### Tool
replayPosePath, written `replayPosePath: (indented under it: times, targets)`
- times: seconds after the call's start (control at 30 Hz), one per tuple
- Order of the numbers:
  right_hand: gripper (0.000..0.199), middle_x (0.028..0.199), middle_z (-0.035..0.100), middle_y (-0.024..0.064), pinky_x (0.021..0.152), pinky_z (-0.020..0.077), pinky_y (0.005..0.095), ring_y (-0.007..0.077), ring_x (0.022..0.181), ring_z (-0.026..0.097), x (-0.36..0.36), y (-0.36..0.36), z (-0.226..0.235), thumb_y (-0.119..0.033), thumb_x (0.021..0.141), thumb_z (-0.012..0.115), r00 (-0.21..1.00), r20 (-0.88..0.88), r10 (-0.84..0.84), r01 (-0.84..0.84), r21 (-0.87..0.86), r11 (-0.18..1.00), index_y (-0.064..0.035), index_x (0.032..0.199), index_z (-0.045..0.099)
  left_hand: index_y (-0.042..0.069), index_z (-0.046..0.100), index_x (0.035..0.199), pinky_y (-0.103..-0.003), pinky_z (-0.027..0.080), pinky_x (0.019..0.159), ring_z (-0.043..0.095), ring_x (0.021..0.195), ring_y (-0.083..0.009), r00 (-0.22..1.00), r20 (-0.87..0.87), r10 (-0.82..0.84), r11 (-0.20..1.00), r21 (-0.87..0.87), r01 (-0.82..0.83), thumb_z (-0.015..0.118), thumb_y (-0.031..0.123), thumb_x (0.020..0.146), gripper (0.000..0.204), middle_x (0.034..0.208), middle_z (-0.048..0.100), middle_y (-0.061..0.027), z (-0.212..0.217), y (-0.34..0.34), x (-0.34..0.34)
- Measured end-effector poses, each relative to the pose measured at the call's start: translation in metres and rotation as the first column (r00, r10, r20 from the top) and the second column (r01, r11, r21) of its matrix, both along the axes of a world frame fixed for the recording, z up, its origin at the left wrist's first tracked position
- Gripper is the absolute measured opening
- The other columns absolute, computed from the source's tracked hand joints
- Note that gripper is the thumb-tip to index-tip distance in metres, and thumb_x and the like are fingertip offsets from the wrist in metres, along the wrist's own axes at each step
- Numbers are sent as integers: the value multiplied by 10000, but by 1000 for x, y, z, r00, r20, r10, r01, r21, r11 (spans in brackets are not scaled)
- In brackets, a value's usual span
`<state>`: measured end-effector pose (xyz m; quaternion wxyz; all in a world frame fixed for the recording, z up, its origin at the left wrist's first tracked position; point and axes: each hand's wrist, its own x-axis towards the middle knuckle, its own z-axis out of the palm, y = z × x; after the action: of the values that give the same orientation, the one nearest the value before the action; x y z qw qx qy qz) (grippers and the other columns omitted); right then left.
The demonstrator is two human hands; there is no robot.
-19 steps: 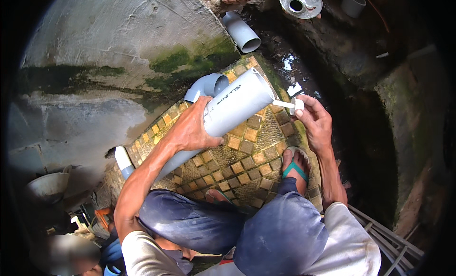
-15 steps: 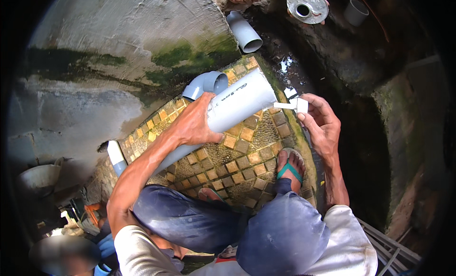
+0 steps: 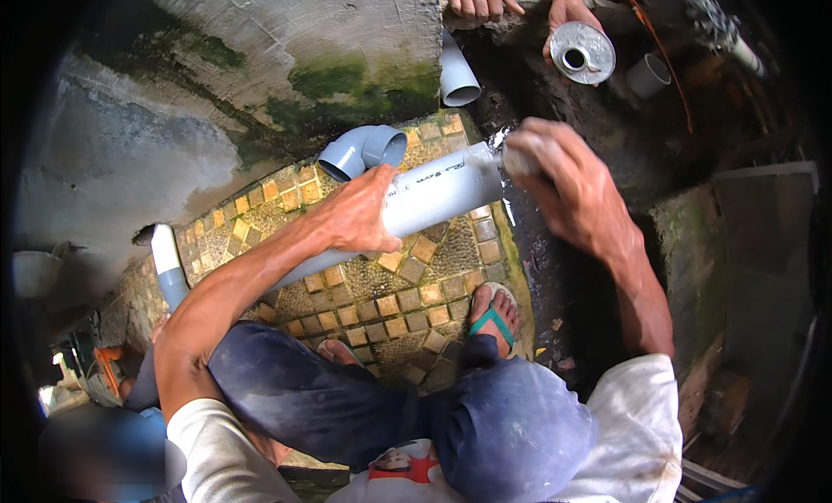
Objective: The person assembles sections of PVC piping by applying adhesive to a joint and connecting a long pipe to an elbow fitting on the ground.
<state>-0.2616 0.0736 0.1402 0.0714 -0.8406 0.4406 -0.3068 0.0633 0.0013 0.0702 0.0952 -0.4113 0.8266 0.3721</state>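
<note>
Above the yellow-and-brown tiled floor (image 3: 407, 308), beside a mossy grey wall (image 3: 182, 156), a long grey pipe (image 3: 444, 193) is being held at a slant, its marked end being pointed toward the upper right. It is being gripped by the left hand (image 3: 362, 212), the thumb being laid along the near side and the other fingers being partly hidden. Just beyond it, a grey elbow fitting (image 3: 360, 150) is being supported by the tiles. Farther up, a short grey pipe (image 3: 459, 77) is being partly hidden by the wall edge, and a round tin (image 3: 598, 49) is being held by a co-worker's hand (image 3: 567, 19). Near the pipe's open end, a small whitish piece (image 3: 520, 157) is being pinched in the closed fingers of the right hand (image 3: 568, 187); both are being blurred, and whether the rim is being touched cannot be told.
</note>
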Motion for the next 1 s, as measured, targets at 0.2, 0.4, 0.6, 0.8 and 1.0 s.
replayPosePath:
  times: [0.2, 0.4, 0.6, 0.8, 1.0]
  targets:
    - [507, 1219, 698, 192, 925, 602, 422, 355, 1104, 713, -31, 26, 28, 102, 784, 819, 989, -36, -145, 141, -108, 984, -6, 1258, 677, -136, 392, 1443, -480, 604, 1001, 665, 1120, -434, 999, -35, -38, 999, -24, 37, 909, 331, 619, 1080, 1231, 599, -297, -23, -5, -2]
    - [440, 1240, 719, 142, 937, 603, 383, 299, 1113, 730, -61, -47, 52, 8, 860, 839, 942, -77, -326, 294, -274, 915, -44, 1275, 700, -131, 416, 1433, -465, 624, 957, 680, 1101, -432, 999, -12, -31, 999, 20, 31, 921, 342, 611, 1075, 1202, 617, -287, -42, -1, -4]
    - [390, 1277, 672, 114, 1023, 570, 430, 351, 1201, 658, -63, -83, 21, -35, 876, 790, 883, -401, -245, 192, -169, 967, -77, 1254, 698, -152, 396, 1422, -419, 635, 949, 691, 1081, -405, 995, 23, -92, 995, 25, 92, 947, 304, 634, 1065, 1222, 604, -295, -56, 8, -11]
    - [413, 1275, 661, 121, 1035, 560, 443, 328, 1221, 630, -60, -104, -2, -3, 811, 720, 819, -569, -71, -65, -215, 974, -43, 1222, 708, -142, 416, 1400, -434, 627, 961, 683, 1103, -414, 990, 58, -128, 991, 48, 125, 951, 325, 627, 1050, 1220, 608, -290, -69, 6, -12]
    - [381, 1262, 664, 115, 1035, 546, 443, 327, 1220, 618, -77, -114, -19, -11, 823, 674, 760, -630, -159, 3, -242, 970, -46, 1198, 726, -140, 444, 1354, -448, 619, 947, 682, 1100, -423, 990, 50, -133, 991, 26, 131, 947, 318, 627, 995, 1206, 606, -295, -73, 5, -15]
